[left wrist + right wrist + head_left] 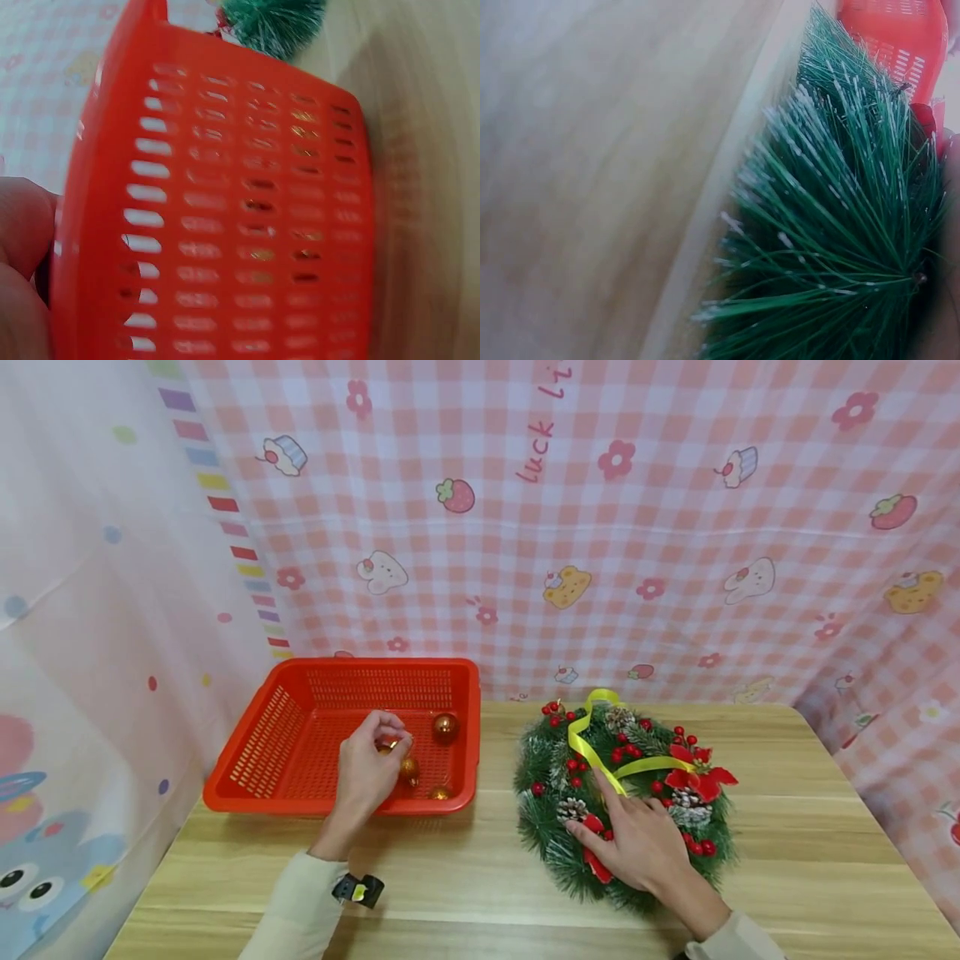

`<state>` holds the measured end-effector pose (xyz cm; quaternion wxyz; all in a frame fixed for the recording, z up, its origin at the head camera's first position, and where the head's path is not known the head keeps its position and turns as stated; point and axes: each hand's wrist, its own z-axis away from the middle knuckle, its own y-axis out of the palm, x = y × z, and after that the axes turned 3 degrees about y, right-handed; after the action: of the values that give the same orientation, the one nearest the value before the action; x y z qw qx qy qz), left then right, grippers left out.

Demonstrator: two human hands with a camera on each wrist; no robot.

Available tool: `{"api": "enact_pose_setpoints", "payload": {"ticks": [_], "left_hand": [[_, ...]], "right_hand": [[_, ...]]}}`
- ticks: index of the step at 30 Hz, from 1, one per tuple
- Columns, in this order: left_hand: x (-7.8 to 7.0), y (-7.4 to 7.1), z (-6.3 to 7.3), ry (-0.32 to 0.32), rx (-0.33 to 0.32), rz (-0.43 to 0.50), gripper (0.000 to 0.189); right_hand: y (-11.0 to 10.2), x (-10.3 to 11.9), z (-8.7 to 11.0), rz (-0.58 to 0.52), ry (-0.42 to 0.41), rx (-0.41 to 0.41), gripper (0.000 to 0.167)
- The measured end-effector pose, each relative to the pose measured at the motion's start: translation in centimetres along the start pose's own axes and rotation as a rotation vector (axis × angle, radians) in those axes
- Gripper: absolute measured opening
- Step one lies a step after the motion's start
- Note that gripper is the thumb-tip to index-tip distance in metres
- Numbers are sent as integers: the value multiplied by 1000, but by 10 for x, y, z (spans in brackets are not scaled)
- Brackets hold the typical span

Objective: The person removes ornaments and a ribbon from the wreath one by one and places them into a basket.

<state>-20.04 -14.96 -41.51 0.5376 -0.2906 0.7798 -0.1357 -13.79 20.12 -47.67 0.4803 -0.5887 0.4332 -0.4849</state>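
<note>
I count one red basket (pixel 315 777) at eight o'clock, with at least three golden balls (pixel 445 727); above, the left hand (pixel 371 764) is narrow, what it grips I cannot tell. At four o'clock on the desk (pixel 487 877) lies one bushy green wreath (pixel 558 847) with yellow ribbon (pixel 654 764), the right hand (pixel 641 843) resting wide there. The cloth (pixel 487 539) reads "luck li".

Head view: bright, even light, apparently from above; mostly sharp. Soft shadow under the basket (pixel 270 802) on the table (pixel 480 877); small glints on the balls (pixel 445 727). Left wrist view: duller, slightly blurred, pale shine on the basket rim, smeary shadow on the wood. Right wrist view: hazy, table badly out of focus, wreath needles (pixel 840 195) crisper, deep shade low down.
</note>
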Motion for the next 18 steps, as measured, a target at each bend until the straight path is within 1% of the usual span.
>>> {"api": "enact_pose_setpoints", "payload": {"ticks": [5, 12, 18], "left_hand": [[8, -1, 1, -20, -8, -4, 16], [11, 1, 3, -25, 0, -11, 17], [12, 2, 3, -16, 3, -26, 16]], "right_hand": [[0, 0, -1, 3, -1, 0, 93], [1, 0, 0, -1, -11, -10, 92], [1, -1, 0, -3, -11, -14, 92]]}}
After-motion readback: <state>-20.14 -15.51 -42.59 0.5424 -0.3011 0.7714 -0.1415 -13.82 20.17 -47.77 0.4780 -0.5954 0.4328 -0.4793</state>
